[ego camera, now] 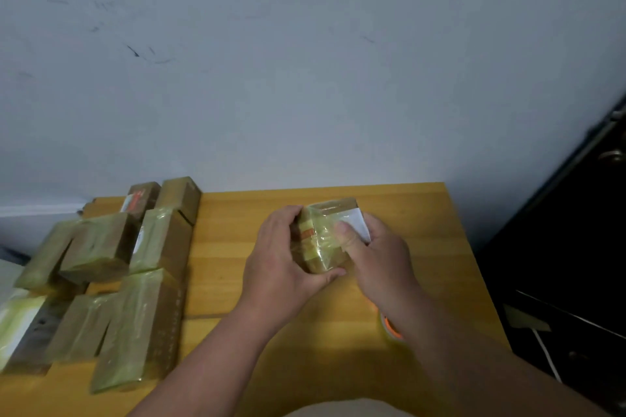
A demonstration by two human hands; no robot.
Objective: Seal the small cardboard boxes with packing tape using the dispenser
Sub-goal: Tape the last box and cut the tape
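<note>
1. Both hands, left [277, 257] and right [376, 257], clasp the small box [325, 240] above the counter [423, 213], thumb smoothing tape
2. Risk: wrinkles trapped under hurried pressing; dispenser [389, 328] half-hidden beneath the right wrist

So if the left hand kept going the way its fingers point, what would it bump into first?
The left hand already grips the small taped box, so it meets that first. Its fingers point rightward, so beyond the box comes the right hand, holding the other side. Depth is hard to judge.

Left hand [277, 257] and right hand [379, 257] grip a taped box [325, 240] above the wooden table [423, 230].
</note>
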